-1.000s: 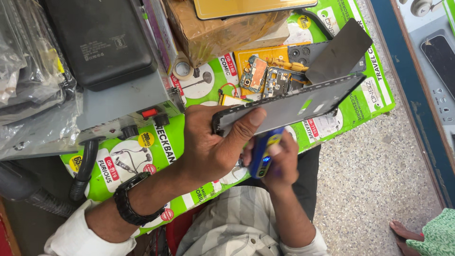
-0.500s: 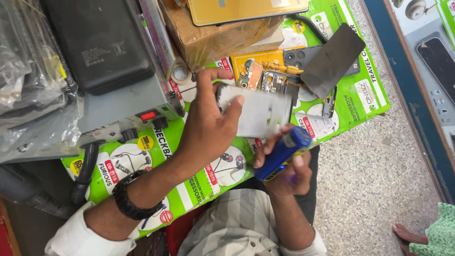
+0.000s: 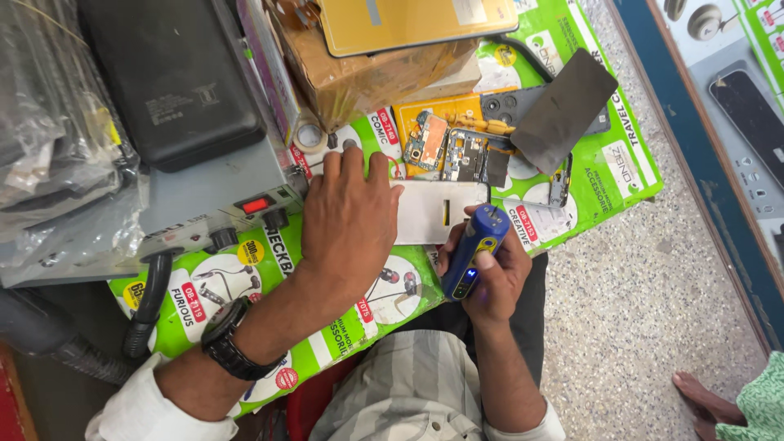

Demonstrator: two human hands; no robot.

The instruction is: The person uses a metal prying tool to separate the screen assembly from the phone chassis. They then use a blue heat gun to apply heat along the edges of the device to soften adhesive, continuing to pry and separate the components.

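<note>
With the left hand [image 3: 347,220] spread flat, gripping nothing, its fingertips pinning the white phone panel [image 3: 437,211] just right of them, and the right hand [image 3: 490,273] clenched around the blue electric screwdriver [image 3: 472,253], the person should keep that panel pinned and the tool upright.

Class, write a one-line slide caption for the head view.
Left hand presses a white panel flat on the green board while the right hand holds a blue handheld tool at its edge.
</note>
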